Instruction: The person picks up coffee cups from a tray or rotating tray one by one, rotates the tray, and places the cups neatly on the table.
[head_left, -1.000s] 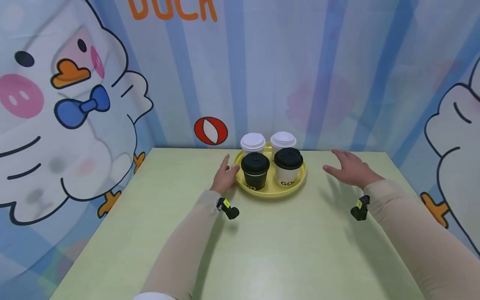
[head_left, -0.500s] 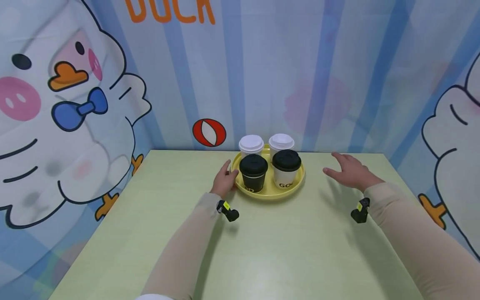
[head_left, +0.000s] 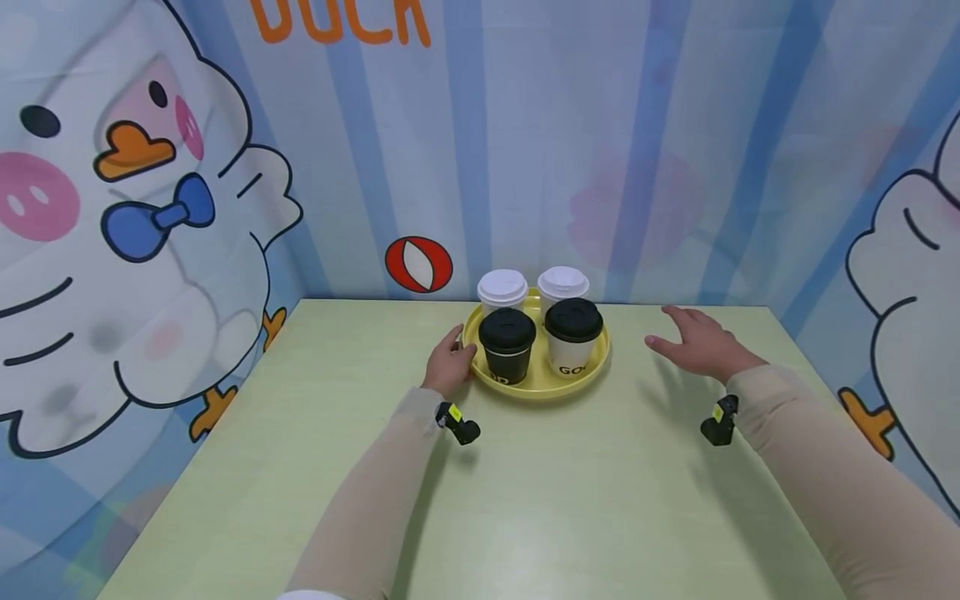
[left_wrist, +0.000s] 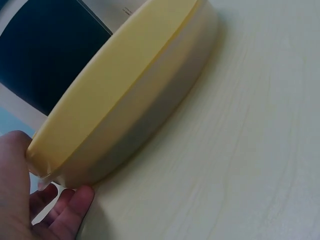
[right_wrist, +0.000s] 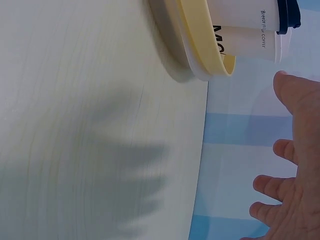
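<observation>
Yellow tray [head_left: 542,392] sits on the table [head_left: 562,500] between the hands, its rim gripped by the left hand [head_left: 448,367]. Nearest the left thumb stands a black cup [head_left: 508,357], joined by a black-lidded white cup [head_left: 572,343] and two white-lidded cups [head_left: 502,287]. Well right of it, the right hand [head_left: 701,342] hovers, fingers spread.

Gap between yellow tray [head_left: 542,388] and right fingers [right_wrist: 272,187], cups [head_left: 507,360] crowding tray, backdrop [head_left: 551,167] behind

The tray [head_left: 542,390] looks plastic — smooth, softly glossy.
</observation>
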